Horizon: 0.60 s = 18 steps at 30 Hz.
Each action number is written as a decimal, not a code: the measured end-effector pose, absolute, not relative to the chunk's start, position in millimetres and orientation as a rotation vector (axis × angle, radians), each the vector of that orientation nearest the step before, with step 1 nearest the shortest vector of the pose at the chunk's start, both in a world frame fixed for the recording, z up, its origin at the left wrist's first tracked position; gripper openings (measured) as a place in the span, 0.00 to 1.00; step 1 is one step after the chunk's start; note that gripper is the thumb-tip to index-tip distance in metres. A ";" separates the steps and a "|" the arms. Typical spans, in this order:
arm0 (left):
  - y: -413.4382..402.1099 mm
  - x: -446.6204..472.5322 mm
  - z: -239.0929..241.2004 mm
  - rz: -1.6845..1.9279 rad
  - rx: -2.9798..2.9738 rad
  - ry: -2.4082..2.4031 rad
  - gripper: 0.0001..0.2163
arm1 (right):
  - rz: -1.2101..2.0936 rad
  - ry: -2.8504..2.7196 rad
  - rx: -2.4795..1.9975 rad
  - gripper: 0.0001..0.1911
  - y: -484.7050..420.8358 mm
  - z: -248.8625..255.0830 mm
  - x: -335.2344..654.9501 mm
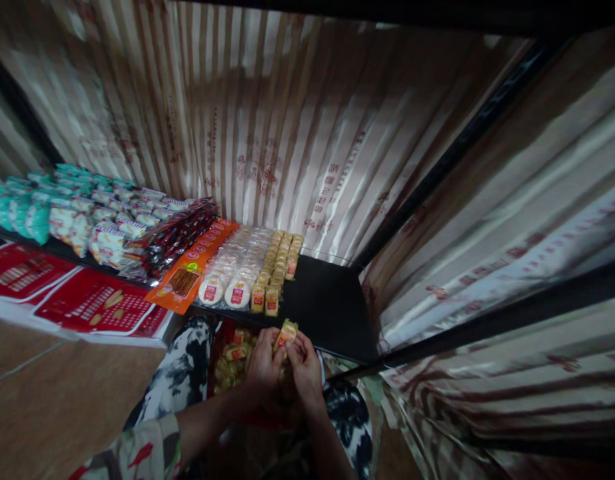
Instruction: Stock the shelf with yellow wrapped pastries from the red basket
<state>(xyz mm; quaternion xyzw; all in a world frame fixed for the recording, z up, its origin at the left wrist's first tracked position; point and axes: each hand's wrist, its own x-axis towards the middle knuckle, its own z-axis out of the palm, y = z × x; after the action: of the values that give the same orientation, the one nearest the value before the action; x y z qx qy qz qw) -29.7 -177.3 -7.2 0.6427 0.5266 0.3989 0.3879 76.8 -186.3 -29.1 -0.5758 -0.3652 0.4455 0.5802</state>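
My left hand (264, 360) and my right hand (306, 368) meet over an open box between my knees. Their fingertips pinch one small yellow snack packet (287, 333) with a red and white label from both sides. Below and to the left, the box holds many similar yellow packets (232, 363), partly hidden by my hands and wrists. Just beyond, more yellow packets (271, 293) stand in rows on a black shelf (332, 300). The third row, on the right, is shorter at its near end than the other two.
Left along the shelf are round white wrapped snacks (237, 293), an orange bag (187, 277), dark red packets (174, 240), white packets (110, 243) and teal packets (37, 220). Red printed boxes (102, 300) sit on the floor. Pleated curtain (267, 133) and black frame bars (457, 147) enclose the shelf.
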 end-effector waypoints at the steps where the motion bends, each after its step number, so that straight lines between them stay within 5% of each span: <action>1: -174.7 -26.4 -6.7 1.020 1.628 1.336 0.09 | 1.037 -0.848 -1.347 0.21 -184.0 -28.2 79.1; 18: -101.9 42.5 -7.5 1.015 1.249 1.288 0.21 | 0.801 -0.871 -1.430 0.23 -57.1 -37.8 121.2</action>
<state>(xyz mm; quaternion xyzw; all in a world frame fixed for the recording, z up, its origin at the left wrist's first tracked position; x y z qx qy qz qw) 42.5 -101.9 -7.5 0.5198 0.5359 0.4222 0.5142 121.2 -57.1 -37.8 -0.6168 -0.3757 0.3456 0.5992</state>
